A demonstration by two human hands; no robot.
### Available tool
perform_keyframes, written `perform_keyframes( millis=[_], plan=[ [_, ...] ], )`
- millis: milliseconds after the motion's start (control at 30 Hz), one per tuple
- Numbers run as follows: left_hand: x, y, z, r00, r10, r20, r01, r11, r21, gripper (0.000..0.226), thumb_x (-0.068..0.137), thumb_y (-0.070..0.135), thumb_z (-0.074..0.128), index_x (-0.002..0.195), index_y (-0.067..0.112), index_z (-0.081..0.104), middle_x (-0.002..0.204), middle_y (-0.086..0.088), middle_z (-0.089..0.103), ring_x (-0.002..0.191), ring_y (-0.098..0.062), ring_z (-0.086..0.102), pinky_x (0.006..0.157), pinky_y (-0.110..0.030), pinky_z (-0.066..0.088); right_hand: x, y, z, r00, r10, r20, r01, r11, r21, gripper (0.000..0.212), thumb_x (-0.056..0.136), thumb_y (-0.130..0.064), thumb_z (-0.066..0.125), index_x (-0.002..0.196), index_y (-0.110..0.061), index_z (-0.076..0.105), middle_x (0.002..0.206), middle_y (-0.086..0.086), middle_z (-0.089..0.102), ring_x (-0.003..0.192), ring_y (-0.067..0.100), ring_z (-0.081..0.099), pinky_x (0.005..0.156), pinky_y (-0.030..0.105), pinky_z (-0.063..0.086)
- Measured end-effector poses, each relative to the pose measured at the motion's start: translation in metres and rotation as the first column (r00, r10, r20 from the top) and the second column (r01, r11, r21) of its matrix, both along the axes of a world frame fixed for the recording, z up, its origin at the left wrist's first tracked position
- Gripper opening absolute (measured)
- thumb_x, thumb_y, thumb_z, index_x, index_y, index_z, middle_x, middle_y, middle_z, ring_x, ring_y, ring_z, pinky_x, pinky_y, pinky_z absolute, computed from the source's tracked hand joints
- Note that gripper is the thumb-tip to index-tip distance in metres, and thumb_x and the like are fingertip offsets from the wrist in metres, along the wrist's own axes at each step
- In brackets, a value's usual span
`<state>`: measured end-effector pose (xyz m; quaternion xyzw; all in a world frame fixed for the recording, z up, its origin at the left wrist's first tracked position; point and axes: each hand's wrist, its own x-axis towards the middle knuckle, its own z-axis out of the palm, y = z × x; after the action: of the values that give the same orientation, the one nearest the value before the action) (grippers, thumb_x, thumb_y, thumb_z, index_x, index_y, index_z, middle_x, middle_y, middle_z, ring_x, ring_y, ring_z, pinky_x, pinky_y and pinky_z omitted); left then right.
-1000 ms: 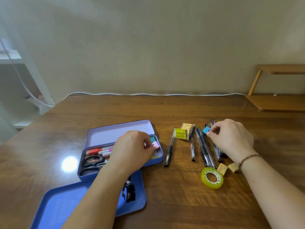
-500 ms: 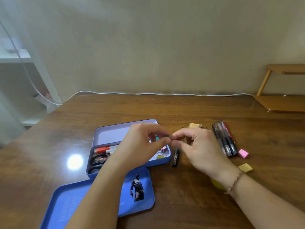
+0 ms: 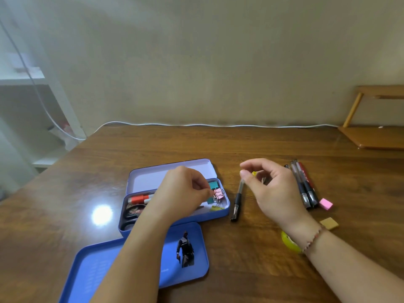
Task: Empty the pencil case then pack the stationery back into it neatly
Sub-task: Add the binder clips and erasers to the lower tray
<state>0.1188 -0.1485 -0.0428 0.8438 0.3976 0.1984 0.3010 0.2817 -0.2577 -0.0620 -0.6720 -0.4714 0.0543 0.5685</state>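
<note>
The blue tin pencil case [image 3: 225, 212] lies open at centre-left, its lilac lid [image 3: 166, 176] folded back. Inside are a red marker [image 3: 140, 198], scissors [image 3: 133, 211] and coloured binder clips [image 3: 218, 193] at the right end. My left hand [image 3: 181, 191] hovers over the case, fingertips pinched on a clip there. My right hand [image 3: 271, 189] is lifted above the table right of the case, fingers apart and holding nothing. A black pen [image 3: 237, 201] lies between hand and case. Several pens [image 3: 306, 189], a pink eraser [image 3: 325, 204], a tan eraser [image 3: 329, 223] and green tape [image 3: 288, 242] lie further right.
A separate blue tray with a figure printed on it [image 3: 153, 259] lies in front of the case. A white cable [image 3: 218, 125] runs along the table's back edge. A wooden stand [image 3: 376, 136] sits at the far right, and a white shelf [image 3: 26, 79] stands off the table's left side.
My right hand brought a blue clip from the pens to my left hand. The hands then parted: the left went back into the case, the right lifted away to the right.
</note>
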Motion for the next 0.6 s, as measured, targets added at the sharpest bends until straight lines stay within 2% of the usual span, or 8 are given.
perform_keyframes(
  millis=[67, 167, 267, 333, 433, 467, 600],
  plan=[
    [0.001, 0.0, -0.002, 1.0, -0.001, -0.031, 0.001, 1.0, 0.003, 0.011, 0.081, 0.026, 0.076, 0.07, 0.024, 0.073, 0.063, 0.009, 0.071, 0.052, 0.003, 0.06, 0.045, -0.01, 0.042, 0.006, -0.002, 0.002, 0.999, -0.033, -0.011, 0.033, 0.998, 0.045, 0.014, 0.086, -0.017, 0.069, 0.091, -0.03, 0.071, 0.084, -0.014, 0.069, 0.071, 0.011, 0.058, 0.06, 0.014, 0.048],
    [0.001, -0.001, -0.003, 0.995, 0.003, -0.099, 0.004, 0.997, 0.071, 0.007, 0.081, 0.028, 0.076, 0.075, 0.023, 0.074, 0.068, 0.01, 0.071, 0.064, -0.001, 0.063, 0.055, -0.016, 0.048, 0.013, -0.005, 0.006, 0.996, -0.093, 0.002, 0.092, 0.993, 0.07, 0.013, 0.087, -0.015, 0.068, 0.092, -0.027, 0.071, 0.084, -0.015, 0.068, 0.074, 0.012, 0.058, 0.061, 0.014, 0.049],
    [0.0, -0.001, -0.004, 0.991, 0.014, -0.136, 0.003, 0.992, 0.127, 0.005, 0.082, 0.027, 0.074, 0.078, 0.023, 0.074, 0.075, 0.01, 0.071, 0.071, -0.002, 0.061, 0.058, -0.019, 0.048, 0.024, -0.006, 0.005, 0.99, -0.141, 0.012, 0.14, 0.988, 0.059, 0.012, 0.088, -0.017, 0.066, 0.095, -0.025, 0.071, 0.086, -0.015, 0.067, 0.076, 0.008, 0.057, 0.06, 0.014, 0.05],
    [0.0, -0.001, -0.006, 0.988, 0.012, -0.156, 0.011, 0.989, 0.146, 0.006, 0.082, 0.026, 0.073, 0.077, 0.023, 0.074, 0.076, 0.009, 0.071, 0.073, -0.003, 0.062, 0.056, -0.017, 0.046, 0.034, -0.006, 0.002, 0.977, -0.186, 0.106, 0.188, 0.982, -0.014, 0.013, 0.089, -0.02, 0.066, 0.099, -0.027, 0.071, 0.093, -0.013, 0.068, 0.079, 0.006, 0.056, 0.066, 0.02, 0.049],
    [0.0, -0.001, -0.007, 0.987, 0.002, -0.16, 0.025, 0.986, 0.164, 0.005, 0.082, 0.027, 0.073, 0.078, 0.024, 0.073, 0.075, 0.009, 0.07, 0.073, -0.006, 0.062, 0.057, -0.017, 0.046, 0.05, -0.007, -0.002, 0.884, -0.167, 0.436, 0.311, 0.907, -0.283, 0.023, 0.089, -0.028, 0.064, 0.111, -0.031, 0.067, 0.117, -0.01, 0.065, 0.113, 0.016, 0.048, 0.087, 0.031, 0.042],
    [0.001, -0.001, -0.007, 0.987, 0.002, -0.158, 0.026, 0.985, 0.17, 0.005, 0.081, 0.029, 0.074, 0.079, 0.025, 0.072, 0.075, 0.009, 0.069, 0.072, -0.006, 0.061, 0.057, -0.019, 0.046, 0.053, -0.008, -0.003, 0.864, -0.136, 0.484, 0.331, 0.878, -0.345, 0.026, 0.089, -0.032, 0.063, 0.115, -0.032, 0.065, 0.123, -0.01, 0.062, 0.119, 0.018, 0.044, 0.091, 0.034, 0.04],
    [0.001, -0.001, -0.006, 0.992, 0.011, -0.127, 0.011, 0.985, 0.173, 0.012, 0.083, 0.038, 0.071, 0.082, 0.026, 0.07, 0.075, 0.008, 0.065, 0.067, -0.009, 0.056, 0.054, -0.024, 0.04, 0.051, -0.008, -0.001, 0.867, -0.09, 0.49, 0.305, 0.873, -0.38, 0.029, 0.084, -0.042, 0.066, 0.112, -0.032, 0.066, 0.127, -0.011, 0.061, 0.125, 0.019, 0.04, 0.101, 0.04, 0.037]
  ],
)
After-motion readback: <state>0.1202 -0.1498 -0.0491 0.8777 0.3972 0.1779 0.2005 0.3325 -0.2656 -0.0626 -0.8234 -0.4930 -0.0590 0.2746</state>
